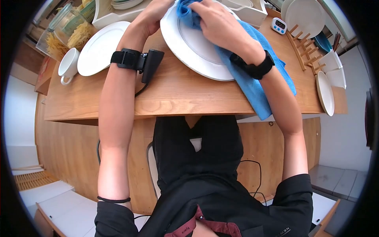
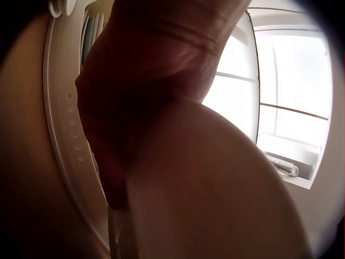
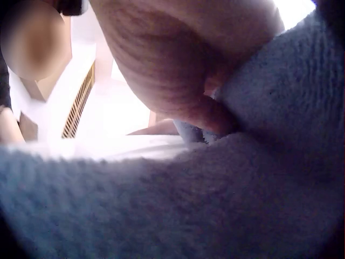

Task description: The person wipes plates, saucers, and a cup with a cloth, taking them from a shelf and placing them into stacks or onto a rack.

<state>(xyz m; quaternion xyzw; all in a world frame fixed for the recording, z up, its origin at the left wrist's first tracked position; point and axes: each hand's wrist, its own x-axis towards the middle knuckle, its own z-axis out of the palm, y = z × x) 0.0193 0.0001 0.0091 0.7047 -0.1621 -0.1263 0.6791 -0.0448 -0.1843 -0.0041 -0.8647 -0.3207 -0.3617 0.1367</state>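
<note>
Tilted over the table's middle is a round white plate (image 1: pixel 185 51) with a wide rim. My left hand (image 1: pixel 152 17) grips it at its far left edge, and in the left wrist view the plate's underside (image 2: pixel 215 183) fills the space below that hand (image 2: pixel 145 75). A blue towel (image 1: pixel 256 91) lies across the plate's right side and hangs over the table's front edge. Bunched towel is held in my right hand (image 1: pixel 225 29) against the plate's upper face. Close up in the right wrist view, the fingers (image 3: pixel 210 116) dig into the towel's folds.
Left of the plate are another white plate (image 1: pixel 100 49), a white cup (image 1: pixel 68 65) and jars of pasta (image 1: pixel 81 34). On the right stand a small timer (image 1: pixel 278 25), a wooden dish rack (image 1: pixel 302 49) and a white dish (image 1: pixel 325 93) by the edge. White trays (image 1: pixel 106 19) line the back.
</note>
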